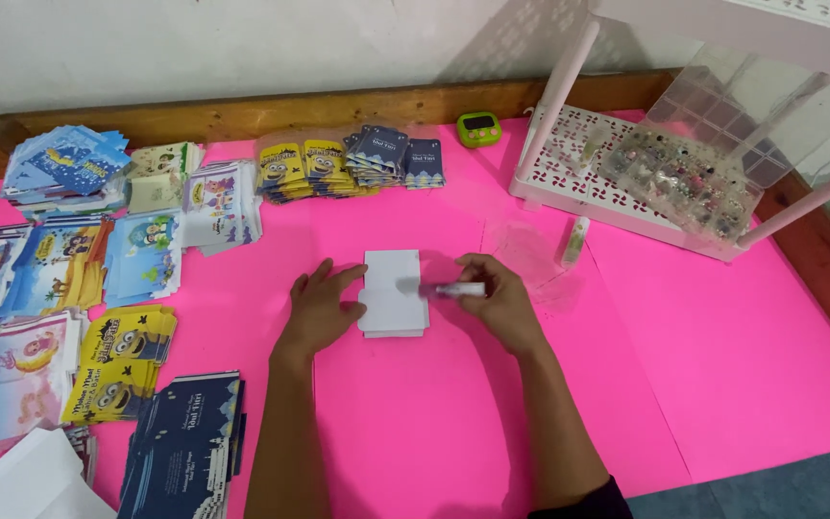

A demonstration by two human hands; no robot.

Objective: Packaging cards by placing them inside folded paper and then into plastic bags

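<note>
Pressing flat, your spread left hand (319,309) steadies the small white paper envelope (393,293), a smooth matte rectangle mid-worktop (722,346) on glossy pink sheeting, while your right hand (497,303) pinches a slim white glue stick (460,289).

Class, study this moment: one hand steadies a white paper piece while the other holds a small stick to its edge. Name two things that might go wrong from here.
1. The left hand presses only the left edge of the white paper piece, so it might shift under the white stick in the right hand.
2. The stick's tip may overrun onto the pink table cover and mark it.
</note>
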